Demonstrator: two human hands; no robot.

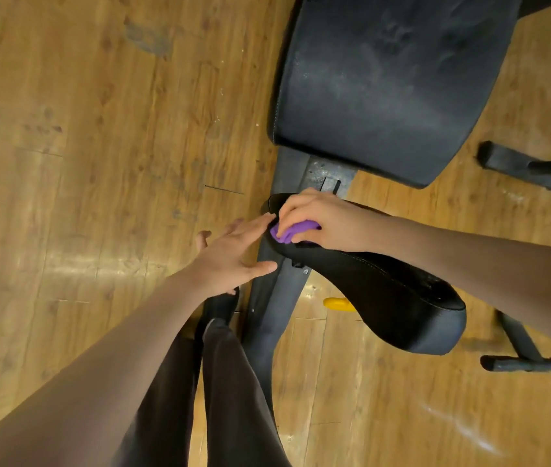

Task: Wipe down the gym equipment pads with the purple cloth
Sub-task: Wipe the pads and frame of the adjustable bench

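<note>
A crumpled purple cloth sits bunched on the narrow near end of a black, stitched vinyl seat pad, which tilts across the middle of the view. The right hand lies over the cloth with its fingers curled down around it, gripping it and pressing it against the pad; only a small fold of purple shows from under the palm. The left hand reaches in from the lower left with fingers straight and spread, holding nothing, its fingertips just beside the cloth and the pad's edge; whether they touch the pad cannot be told.

Above the seat pad, well up the frame, a larger black padded backrest shows a dull, dusty sheen with pale smears and white stitching along its left edge. A dark grey metal frame runs beneath both pads, with a dusty bracket between them. Black tubular feet of the frame rest on the floor at the right. A small yellow plastic knob peeks out under the seat pad.

The floor is glossy, honey-coloured wood-pattern planking, scuffed with dark marks and a grey worn patch near the top, and it throws back soft glare from overhead light. The person's dark trouser legs stand at the bottom centre, beside the frame.
</note>
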